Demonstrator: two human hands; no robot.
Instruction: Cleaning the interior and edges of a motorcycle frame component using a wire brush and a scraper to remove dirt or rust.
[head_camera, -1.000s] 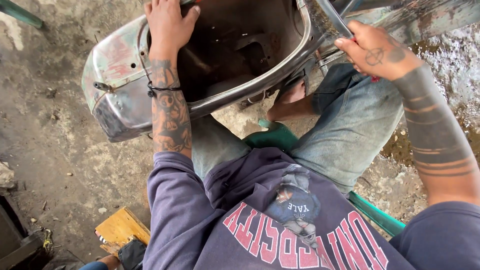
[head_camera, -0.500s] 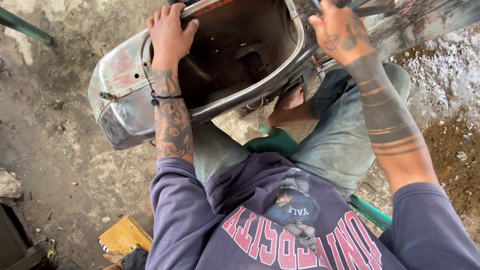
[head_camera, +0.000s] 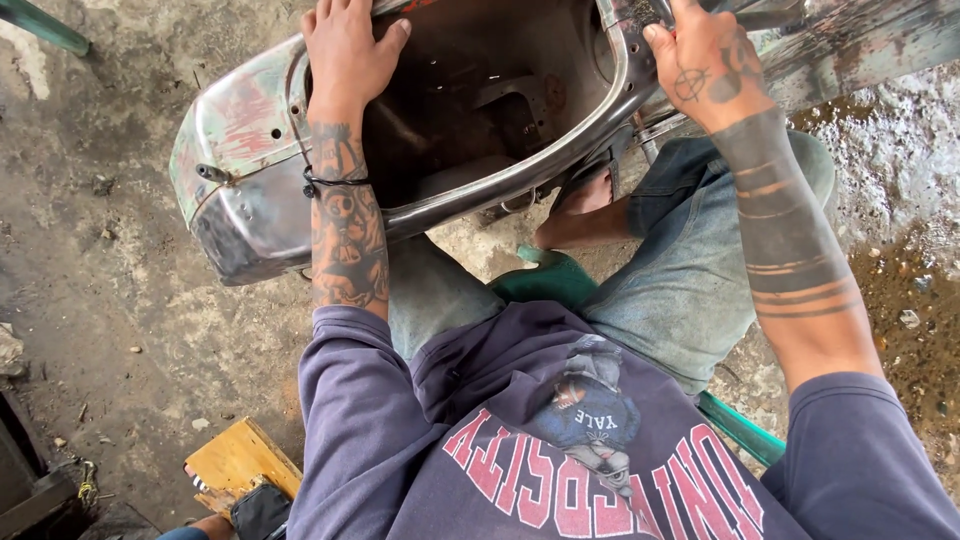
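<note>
Here, the head view looks straight down on a seated person in a purple sweatshirt and faded jeans, working on a bare metal scooter body shell (head_camera: 250, 170) that lies tilted across the knees and reaches out over the dirty concrete floor (head_camera: 110, 330). The shell is hollow and open on top, its dark inside showing, with patchy green, red and bare grey paint on its rounded outer side. The left hand (head_camera: 345, 55) rests flat on the shell's near rim, fingers spread and pointing away, the thumb hooked toward the opening; it presses rather than grips. A black band sits on that wrist. The right hand (head_camera: 705, 65) is curled over the shell's chrome edge trim (head_camera: 560, 150) at the upper right, fingers bent around it; whether it also holds something small I cannot tell. Under the person, part of a green stool (head_camera: 545, 280) shows between the legs. At the lower left, a yellow wooden block (head_camera: 235, 462) lies on the floor.
</note>
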